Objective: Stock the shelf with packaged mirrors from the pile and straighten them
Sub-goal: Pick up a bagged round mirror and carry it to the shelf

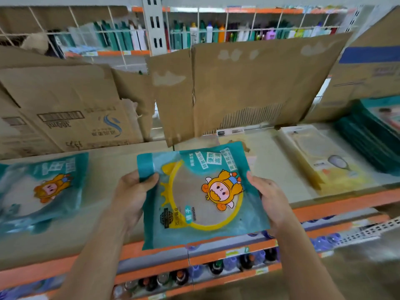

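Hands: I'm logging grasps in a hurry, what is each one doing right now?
Left hand: holding the mirror packet by its left edge, thumb on top.
Right hand: holding the same packet by its right edge.

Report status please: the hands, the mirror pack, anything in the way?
Gripping the mirror pack by its side edges: left hand, right hand. Pack held over the shelf front. Bare shelf behind it; cardboard stands further back.

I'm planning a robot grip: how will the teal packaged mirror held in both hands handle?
The packaged mirror probably stays stiff: it spans the left hand and right hand without sagging. Its glossy plastic looks slippery, with loose edges likely to crumple. Being a mirror, it is probably fragile if dropped.
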